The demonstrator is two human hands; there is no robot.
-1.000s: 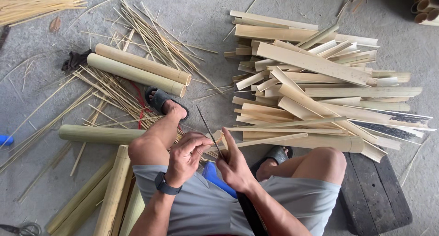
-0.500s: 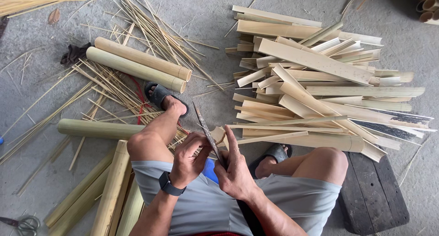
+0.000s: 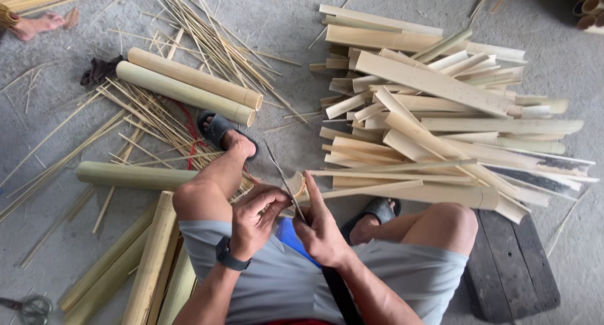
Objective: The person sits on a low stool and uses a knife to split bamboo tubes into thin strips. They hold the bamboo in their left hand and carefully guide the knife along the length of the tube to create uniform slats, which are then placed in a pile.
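Both hands meet at the lap: the left hand (image 3: 255, 221) grips a thin blade (image 3: 284, 181) angled away, the right hand (image 3: 321, 227) closes beside it on a bamboo slat (image 3: 371, 190) running rightward.

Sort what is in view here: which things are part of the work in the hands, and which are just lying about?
In hand:
left hand and right hand, together on a thin blade
curved bamboo piece at the blade

Lying about:
pile of split bamboo slats
bamboo tubes
thin splints
scissors
dark board
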